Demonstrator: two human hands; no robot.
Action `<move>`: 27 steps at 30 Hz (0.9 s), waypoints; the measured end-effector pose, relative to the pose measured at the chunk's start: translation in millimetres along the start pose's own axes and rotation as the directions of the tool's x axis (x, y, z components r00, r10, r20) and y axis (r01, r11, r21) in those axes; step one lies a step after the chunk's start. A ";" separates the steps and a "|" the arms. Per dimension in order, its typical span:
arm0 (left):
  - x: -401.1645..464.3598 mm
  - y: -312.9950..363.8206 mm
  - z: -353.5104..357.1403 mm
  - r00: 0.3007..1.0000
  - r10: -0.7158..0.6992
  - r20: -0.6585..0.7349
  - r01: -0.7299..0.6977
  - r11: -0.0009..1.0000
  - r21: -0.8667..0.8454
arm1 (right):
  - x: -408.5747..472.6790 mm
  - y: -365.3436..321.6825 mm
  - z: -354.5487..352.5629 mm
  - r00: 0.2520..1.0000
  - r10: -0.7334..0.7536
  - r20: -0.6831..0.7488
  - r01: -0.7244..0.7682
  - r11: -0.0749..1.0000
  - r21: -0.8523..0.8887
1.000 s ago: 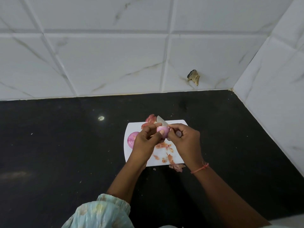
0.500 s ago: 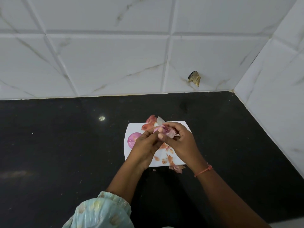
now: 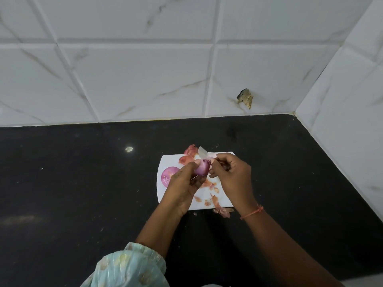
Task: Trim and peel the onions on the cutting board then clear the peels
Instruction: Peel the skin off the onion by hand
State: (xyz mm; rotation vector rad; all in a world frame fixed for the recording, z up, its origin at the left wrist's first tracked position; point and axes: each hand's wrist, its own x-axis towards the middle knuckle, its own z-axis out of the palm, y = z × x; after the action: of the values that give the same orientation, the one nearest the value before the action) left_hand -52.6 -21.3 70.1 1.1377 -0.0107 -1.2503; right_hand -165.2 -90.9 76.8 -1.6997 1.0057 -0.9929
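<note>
A white cutting board [image 3: 226,200] lies on the black counter. My left hand [image 3: 183,184] grips a small purple onion [image 3: 202,167] above the board. My right hand [image 3: 232,175] holds a knife, whose blade [image 3: 202,151] points up and away beside the onion, and its thumb and fingers touch the onion's right side. A second, peeled purple onion [image 3: 168,175] sits at the board's left edge, partly hidden by my left hand. Orange-pink peels [image 3: 211,185] lie scattered on the board, and more peels [image 3: 189,151] are at its far edge.
A clump of peels [image 3: 223,211] lies on the black counter [image 3: 83,193] just off the board's near edge. White tiled walls [image 3: 145,79] close the back and right side. A broken spot [image 3: 245,98] marks the back wall tile.
The onion has turned in my left hand and shows more of its purple side. My right hand with the knife has shifted slightly right of it.
</note>
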 end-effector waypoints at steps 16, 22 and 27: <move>-4.4 6.5 -0.3 0.998 0.015 0.067 -0.012 0.999 -0.045 | 6.2 21.3 -1.5 0.975 0.175 0.138 -0.145 0.969 -0.201; -2.9 7.2 -6.1 0.988 0.080 0.133 -0.075 0.996 -0.046 | -3.1 1.6 -0.1 0.984 -0.033 0.173 0.060 0.986 -0.153; -3.2 6.4 -8.2 0.983 0.114 0.145 -0.101 0.991 -0.091 | -5.3 -2.9 -1.0 0.983 -0.127 0.130 0.148 0.976 -0.160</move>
State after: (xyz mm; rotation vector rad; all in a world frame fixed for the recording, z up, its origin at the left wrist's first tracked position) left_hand -44.6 -14.2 72.1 0.9571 -0.1303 -1.2260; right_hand -167.4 -85.6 78.8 -1.9677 0.9255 -0.9023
